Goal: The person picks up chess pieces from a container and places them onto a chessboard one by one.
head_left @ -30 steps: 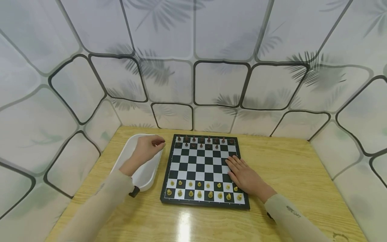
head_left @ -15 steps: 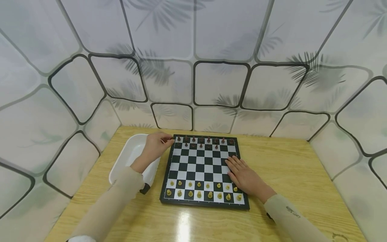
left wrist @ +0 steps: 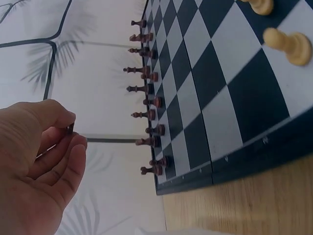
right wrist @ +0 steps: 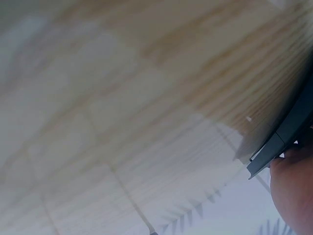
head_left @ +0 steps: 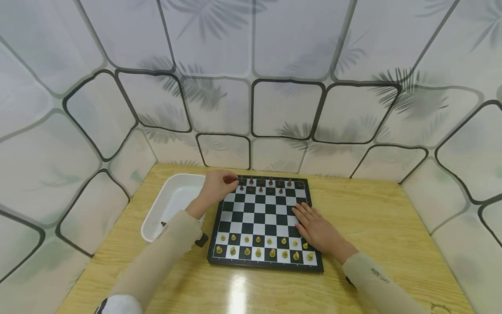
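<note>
Over the chessboard [head_left: 263, 218] — left hand [head_left: 218, 186] pinches a dark piece [left wrist: 70, 128].

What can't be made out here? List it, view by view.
- Head view: the left hand covers the chessboard's far left corner, so what its fingers pinch is hidden.
- Left wrist view: only a dark sliver shows between thumb and finger; its shape is unreadable.
- Head view: the right hand lies flat over right-side squares, hiding any pieces beneath.
- Right wrist view: blurred; only wood, the board's edge and part of the hand show.
- Head view: dark pieces are too small to identify.
</note>
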Action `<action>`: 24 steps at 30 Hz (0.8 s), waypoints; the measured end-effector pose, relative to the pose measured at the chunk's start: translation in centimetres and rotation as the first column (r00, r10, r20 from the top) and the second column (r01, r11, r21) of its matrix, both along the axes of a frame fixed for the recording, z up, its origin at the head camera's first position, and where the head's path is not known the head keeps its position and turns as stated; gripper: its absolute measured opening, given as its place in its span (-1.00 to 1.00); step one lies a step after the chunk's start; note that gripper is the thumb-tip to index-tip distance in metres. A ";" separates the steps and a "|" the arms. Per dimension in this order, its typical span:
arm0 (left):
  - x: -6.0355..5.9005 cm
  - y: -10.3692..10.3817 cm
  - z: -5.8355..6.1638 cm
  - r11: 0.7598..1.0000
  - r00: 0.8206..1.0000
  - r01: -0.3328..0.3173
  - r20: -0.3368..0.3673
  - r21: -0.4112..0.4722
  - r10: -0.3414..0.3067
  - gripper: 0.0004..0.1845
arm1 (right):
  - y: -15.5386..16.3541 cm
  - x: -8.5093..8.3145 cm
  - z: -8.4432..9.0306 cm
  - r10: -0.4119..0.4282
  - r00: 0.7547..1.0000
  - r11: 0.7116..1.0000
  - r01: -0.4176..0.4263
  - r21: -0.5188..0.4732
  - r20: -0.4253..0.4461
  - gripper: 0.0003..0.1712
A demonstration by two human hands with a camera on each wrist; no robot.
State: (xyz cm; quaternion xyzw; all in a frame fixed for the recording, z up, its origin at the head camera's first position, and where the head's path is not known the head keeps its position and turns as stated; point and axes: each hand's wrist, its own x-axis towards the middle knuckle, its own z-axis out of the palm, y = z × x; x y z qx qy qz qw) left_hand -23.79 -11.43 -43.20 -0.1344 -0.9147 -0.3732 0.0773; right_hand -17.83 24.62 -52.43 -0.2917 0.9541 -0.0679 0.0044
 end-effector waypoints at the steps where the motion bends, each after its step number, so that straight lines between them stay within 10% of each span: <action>1: -0.1 0.3 0.0 1.000 1.000 0.007 0.008 0.002 -0.007 -0.81 | 0.0 0.0 0.0 -0.001 1.000 1.000 0.001 0.000 0.001 -0.30; 24: -2.5 8.5 -0.5 0.981 0.971 0.191 0.153 -0.020 -0.185 -0.76 | 0.0 -0.1 0.0 0.005 1.000 1.000 -0.005 0.002 -0.004 -0.30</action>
